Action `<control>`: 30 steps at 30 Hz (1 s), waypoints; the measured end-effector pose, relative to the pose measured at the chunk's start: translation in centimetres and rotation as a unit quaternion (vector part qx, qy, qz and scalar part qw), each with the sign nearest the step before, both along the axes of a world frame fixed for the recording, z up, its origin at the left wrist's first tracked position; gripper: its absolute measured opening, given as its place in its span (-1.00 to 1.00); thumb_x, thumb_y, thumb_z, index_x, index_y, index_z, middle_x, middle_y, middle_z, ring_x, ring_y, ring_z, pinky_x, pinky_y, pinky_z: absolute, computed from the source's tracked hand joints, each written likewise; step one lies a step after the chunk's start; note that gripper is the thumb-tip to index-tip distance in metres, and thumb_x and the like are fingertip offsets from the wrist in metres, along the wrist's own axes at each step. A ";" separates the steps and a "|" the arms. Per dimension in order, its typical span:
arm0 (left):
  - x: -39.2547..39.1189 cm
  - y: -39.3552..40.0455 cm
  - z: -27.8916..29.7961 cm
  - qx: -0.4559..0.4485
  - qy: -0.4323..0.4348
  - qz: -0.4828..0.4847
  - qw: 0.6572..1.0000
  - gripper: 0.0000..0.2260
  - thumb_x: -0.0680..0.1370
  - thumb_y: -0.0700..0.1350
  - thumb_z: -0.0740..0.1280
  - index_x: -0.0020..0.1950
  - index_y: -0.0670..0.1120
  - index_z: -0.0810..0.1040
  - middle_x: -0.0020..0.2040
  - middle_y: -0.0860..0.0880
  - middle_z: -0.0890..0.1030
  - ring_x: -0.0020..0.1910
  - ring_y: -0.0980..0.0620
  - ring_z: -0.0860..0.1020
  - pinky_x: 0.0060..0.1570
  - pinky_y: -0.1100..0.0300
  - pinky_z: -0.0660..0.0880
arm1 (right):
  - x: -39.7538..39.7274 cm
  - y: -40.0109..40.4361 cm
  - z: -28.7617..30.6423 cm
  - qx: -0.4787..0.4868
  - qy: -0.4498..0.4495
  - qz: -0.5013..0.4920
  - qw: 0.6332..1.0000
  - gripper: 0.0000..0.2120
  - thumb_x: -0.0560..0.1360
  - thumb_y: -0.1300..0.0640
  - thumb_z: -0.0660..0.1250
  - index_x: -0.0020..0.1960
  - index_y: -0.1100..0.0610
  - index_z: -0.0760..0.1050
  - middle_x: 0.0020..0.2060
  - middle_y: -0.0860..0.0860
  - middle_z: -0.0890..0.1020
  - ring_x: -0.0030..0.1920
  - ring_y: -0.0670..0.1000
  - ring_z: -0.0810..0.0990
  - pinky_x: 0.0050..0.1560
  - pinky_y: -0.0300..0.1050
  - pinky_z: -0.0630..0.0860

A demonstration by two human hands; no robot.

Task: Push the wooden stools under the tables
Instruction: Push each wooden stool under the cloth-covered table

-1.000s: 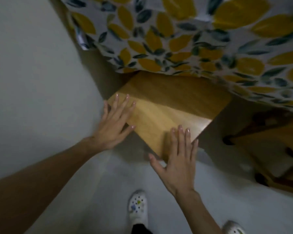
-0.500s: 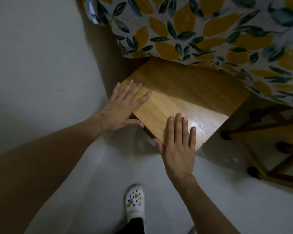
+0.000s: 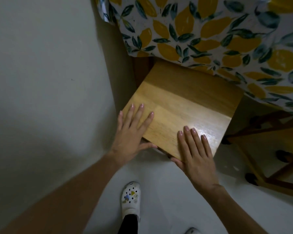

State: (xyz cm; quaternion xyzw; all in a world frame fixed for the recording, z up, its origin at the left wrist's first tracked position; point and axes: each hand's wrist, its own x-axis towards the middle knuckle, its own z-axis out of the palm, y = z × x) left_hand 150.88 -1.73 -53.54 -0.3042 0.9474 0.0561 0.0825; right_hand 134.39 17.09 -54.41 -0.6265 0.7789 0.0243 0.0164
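A wooden stool [image 3: 181, 105] with a square light-brown seat stands partly under a table draped in a lemon-print cloth [image 3: 210, 34]; the far edge of the seat is hidden by the cloth. My left hand [image 3: 130, 132] lies flat on the seat's near left corner, thumb hooked on the front edge. On the near right part of the seat my right hand [image 3: 194, 149] rests flat too, fingers together, thumb at the front edge. Neither hand closes around anything.
A pale wall [image 3: 49, 73] runs close along the stool's left side. Another wooden stool's legs and rungs [image 3: 267, 162] stand to the right under the cloth. The floor [image 3: 167, 191] is white; my white shoe [image 3: 130, 198] is below the stool.
The stool has slid further under the cloth-covered table with both hands pressing on it. My right hand has moved up onto the seat from its front edge.
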 end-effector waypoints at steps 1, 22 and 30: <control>0.0 1.6 0.0 -0.004 -0.004 0.019 1.000 -0.11 0.36 0.51 -0.14 0.55 0.03 -0.09 0.56 -0.18 -0.05 0.52 -0.26 -0.09 0.40 -0.35 0.02 | -0.6 0.8 0.2 0.002 -0.001 0.016 1.000 -0.26 0.57 -0.28 0.05 0.54 0.22 0.10 0.54 0.20 0.12 0.54 0.20 0.07 0.44 0.25 0.19; -5.3 -4.7 0.3 -0.026 -0.013 -0.005 1.000 -0.10 0.34 0.53 -0.22 0.53 0.03 -0.25 0.55 -0.19 -0.22 0.46 -0.39 -0.26 0.39 -0.29 -0.21 | -4.2 -5.1 0.8 0.039 -0.023 -0.031 0.998 -0.22 0.55 -0.32 -0.05 0.50 0.27 0.18 0.52 0.21 0.18 0.54 0.22 0.06 0.49 0.24 0.05; -7.8 -7.8 0.5 -0.014 0.001 -0.022 1.000 -0.12 0.35 0.53 -0.17 0.53 0.07 -0.18 0.56 -0.15 -0.17 0.47 -0.39 -0.23 0.43 -0.31 -0.13 | -5.7 -7.6 0.9 0.016 -0.041 -0.057 0.997 -0.23 0.55 -0.33 -0.03 0.50 0.25 0.19 0.51 0.20 0.23 0.52 0.21 0.13 0.51 0.21 0.02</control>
